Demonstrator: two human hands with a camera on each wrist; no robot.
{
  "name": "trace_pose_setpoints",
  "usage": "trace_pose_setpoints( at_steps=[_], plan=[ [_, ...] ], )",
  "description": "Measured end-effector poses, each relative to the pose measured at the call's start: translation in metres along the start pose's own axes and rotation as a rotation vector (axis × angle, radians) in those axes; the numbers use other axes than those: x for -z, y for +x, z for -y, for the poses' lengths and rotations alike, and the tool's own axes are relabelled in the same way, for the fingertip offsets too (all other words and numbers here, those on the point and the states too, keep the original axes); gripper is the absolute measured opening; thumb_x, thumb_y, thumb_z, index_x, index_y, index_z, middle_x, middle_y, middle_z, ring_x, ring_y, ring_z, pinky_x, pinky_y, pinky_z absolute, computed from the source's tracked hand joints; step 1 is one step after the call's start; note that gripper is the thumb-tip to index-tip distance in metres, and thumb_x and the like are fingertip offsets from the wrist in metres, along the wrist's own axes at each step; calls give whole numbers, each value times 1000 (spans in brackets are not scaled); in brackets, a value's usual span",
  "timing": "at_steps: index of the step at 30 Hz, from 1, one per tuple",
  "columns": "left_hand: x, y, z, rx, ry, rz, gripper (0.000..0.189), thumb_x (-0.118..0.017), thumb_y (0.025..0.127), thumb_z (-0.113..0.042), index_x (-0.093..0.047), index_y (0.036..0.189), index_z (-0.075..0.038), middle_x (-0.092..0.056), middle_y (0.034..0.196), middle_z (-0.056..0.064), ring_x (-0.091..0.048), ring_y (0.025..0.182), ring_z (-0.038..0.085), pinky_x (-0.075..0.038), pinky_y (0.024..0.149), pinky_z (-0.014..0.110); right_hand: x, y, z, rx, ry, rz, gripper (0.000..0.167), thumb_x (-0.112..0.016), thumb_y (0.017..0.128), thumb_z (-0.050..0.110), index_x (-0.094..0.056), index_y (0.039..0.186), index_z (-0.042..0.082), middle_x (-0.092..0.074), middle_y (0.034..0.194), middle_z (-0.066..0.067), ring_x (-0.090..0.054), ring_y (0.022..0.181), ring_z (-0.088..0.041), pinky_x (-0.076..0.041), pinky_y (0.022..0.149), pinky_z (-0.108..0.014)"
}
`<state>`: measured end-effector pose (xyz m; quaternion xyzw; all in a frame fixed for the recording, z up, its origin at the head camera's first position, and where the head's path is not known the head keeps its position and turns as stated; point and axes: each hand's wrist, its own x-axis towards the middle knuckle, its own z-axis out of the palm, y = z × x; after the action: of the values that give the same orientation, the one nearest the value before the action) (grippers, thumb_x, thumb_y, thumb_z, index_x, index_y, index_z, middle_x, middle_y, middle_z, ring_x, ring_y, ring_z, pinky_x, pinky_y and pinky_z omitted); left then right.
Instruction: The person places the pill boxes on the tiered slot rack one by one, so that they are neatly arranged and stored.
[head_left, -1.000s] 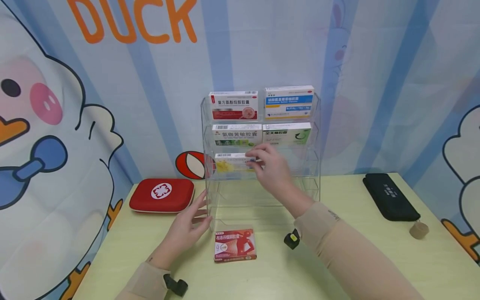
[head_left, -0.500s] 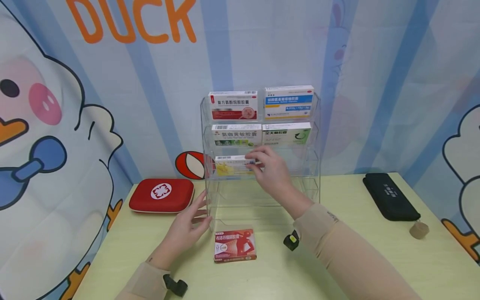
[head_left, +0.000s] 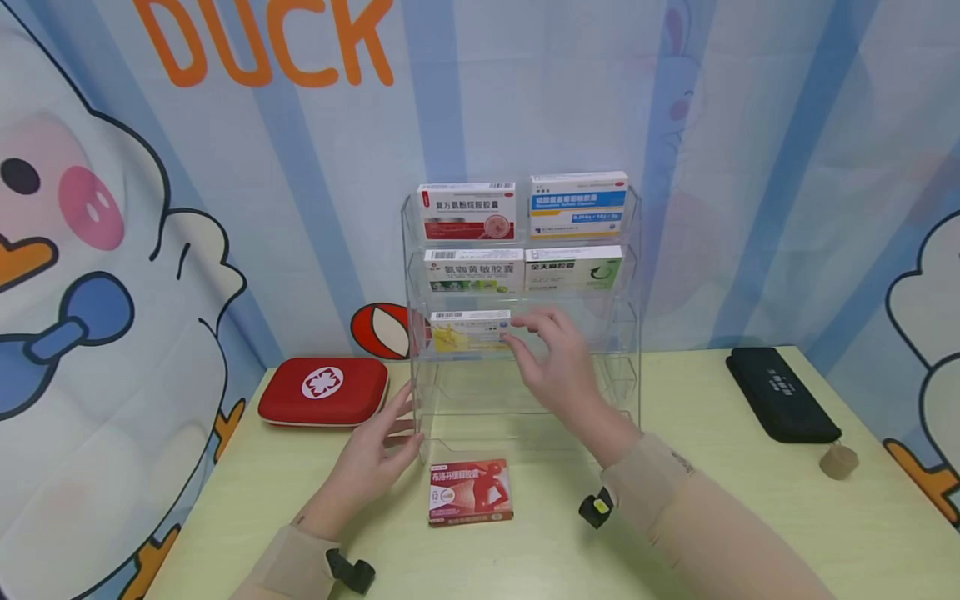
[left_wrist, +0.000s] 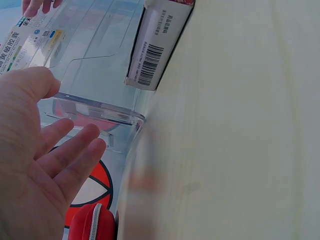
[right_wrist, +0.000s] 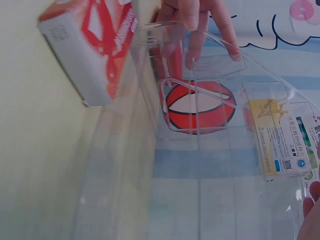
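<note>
A clear tiered rack stands at the back of the table with medicine boxes in its upper tiers. On the third tier, at the left, sits a white and yellow medicine box. My right hand is at that box's right end, thumb and fingers apart; whether the fingertips still touch it I cannot tell. Relaxed and spread, the fingers of my left hand rest at the rack's left side, the thumb near its front edge. Flat before the rack lies a red medicine box.
Two boxes, one red and white and one blue and white, fill the top tier. Below are a grey-lettered box and a green and white box. A red zip case lies left, a black pouch right.
The white and yellow box has settled slightly lower into its tier. My right hand has drawn back to the right from its corner, fingers loosened. My left hand has stayed put.
</note>
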<state>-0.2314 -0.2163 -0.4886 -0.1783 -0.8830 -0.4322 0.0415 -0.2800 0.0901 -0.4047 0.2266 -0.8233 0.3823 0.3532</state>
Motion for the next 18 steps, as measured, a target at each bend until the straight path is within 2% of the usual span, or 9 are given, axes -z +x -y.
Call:
trace_pose_setpoints(
  at_steps=[4, 10, 14, 18],
  plan=[
    [0, 0, 0, 4, 2, 0, 91, -77, 104, -18, -25, 175, -40, -61, 162, 15, -74, 132, 36, -67, 101, 45, 1, -18, 1, 68, 3, -5, 24, -85, 97, 15, -76, 114, 2, -77, 108, -15, -73, 95, -29, -65, 86, -44],
    [0, 0, 1, 10, 11, 0, 91, -77, 104, -18, -25, 176, -40, -61, 162, 16, -74, 132, 36, -67, 102, 45, -2, -47, 3, 66, 27, 78, 25, -85, 96, 15, -75, 117, 4, -78, 108, -12, -76, 91, -24, -68, 81, -41],
    [-1, 0, 1, 21, 10, 3, 91, -77, 104, -19, -24, 175, -42, -61, 163, 15, -74, 133, 35, -67, 102, 45, -5, -67, 8, 41, 40, 168, 30, -85, 96, 16, -74, 121, 4, -80, 113, -11, -77, 93, -23, -69, 83, -39],
    [-1, 0, 0, 32, 10, 4, 92, -77, 104, -19, -24, 175, -43, -61, 163, 14, -74, 133, 35, -67, 102, 46, -8, -83, 17, -21, 57, 300, 38, -85, 97, 20, -72, 129, 5, -80, 121, -11, -77, 101, -25, -69, 88, -39]
  ],
)
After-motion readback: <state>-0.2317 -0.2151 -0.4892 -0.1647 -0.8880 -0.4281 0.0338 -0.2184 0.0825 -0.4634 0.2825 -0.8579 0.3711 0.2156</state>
